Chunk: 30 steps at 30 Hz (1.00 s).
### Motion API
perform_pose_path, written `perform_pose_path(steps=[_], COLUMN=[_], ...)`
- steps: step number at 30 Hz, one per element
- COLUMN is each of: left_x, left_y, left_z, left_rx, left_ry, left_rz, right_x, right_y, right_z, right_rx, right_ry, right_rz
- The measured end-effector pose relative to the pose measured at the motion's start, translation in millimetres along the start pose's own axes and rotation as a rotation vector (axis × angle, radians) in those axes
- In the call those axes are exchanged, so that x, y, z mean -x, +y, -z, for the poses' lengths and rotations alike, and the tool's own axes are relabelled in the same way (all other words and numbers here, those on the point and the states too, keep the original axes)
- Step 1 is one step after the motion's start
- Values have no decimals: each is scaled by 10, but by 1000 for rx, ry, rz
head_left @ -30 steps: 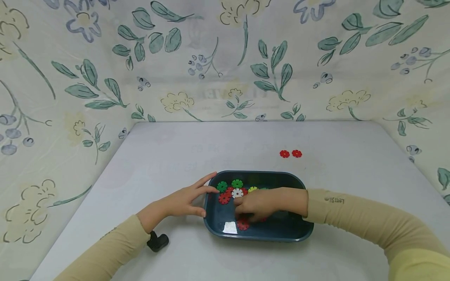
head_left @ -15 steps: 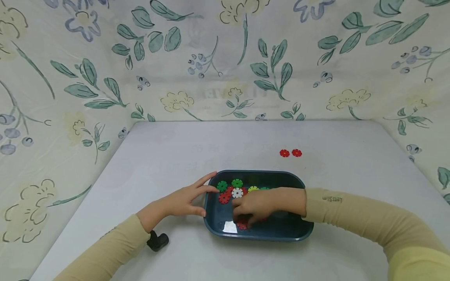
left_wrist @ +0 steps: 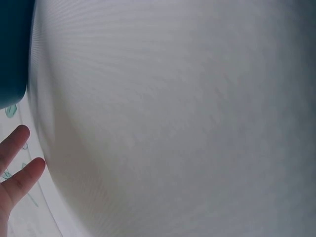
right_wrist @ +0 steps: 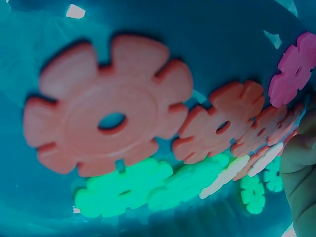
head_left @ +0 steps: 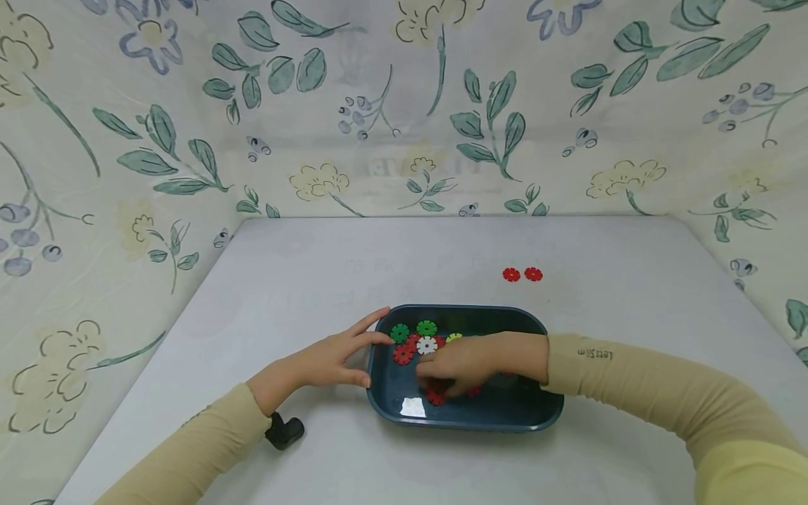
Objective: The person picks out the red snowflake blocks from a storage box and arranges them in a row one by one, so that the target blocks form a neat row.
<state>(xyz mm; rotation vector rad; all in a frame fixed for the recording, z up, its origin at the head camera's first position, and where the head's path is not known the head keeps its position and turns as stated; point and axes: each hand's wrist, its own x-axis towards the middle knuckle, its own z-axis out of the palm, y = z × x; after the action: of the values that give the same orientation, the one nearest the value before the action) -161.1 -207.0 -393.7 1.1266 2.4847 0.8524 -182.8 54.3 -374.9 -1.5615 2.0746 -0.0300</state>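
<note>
A dark blue tray point(head_left: 467, 425) lies on the white table with several notched plastic discs inside. In the head view these include green point(head_left: 426, 327), white point(head_left: 426, 345), yellow point(head_left: 454, 337) and red point(head_left: 435, 398) ones. My left hand point(head_left: 318, 363) rests its spread fingers against the tray's left edge. Inside the tray, my right hand point(head_left: 463, 361) reaches down over the discs with bent fingers; its fingertips are hidden. A large red disc point(right_wrist: 74, 118) lies close to the right wrist camera, beside green discs point(right_wrist: 103, 195) and a pink one point(right_wrist: 284, 89).
Two red discs, a left one point(head_left: 511, 275) and a right one point(head_left: 533, 274), lie on the table behind the tray. A small black object point(head_left: 287, 433) is at the left wrist. Flower-patterned cloth point(head_left: 379, 161) stands behind the table.
My right hand shifts only slightly within the tray, and a red disc by its fingers shows a little differently. The left hand stays on the tray's edge.
</note>
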Motion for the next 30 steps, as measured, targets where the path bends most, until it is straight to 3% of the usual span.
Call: perform_pose_path(steps=[9,16,24,30], left_x=[2,6,0,-7], left_y=[-3,-5,-3,6], left_z=[-1,-2,-7,-2], left_rx=[-2,-10,-7,-9], left_ry=[3,7,-1,-7], left_rz=[-1,1,6,10], right_x=[26,83,205,376], right_y=[41,39,92,158], right_z=[16,90,293,485], right_rx=[-175,-206,-227,-258], right_ry=[-9,12,164,349], right_rz=[-64,-80,2,-40])
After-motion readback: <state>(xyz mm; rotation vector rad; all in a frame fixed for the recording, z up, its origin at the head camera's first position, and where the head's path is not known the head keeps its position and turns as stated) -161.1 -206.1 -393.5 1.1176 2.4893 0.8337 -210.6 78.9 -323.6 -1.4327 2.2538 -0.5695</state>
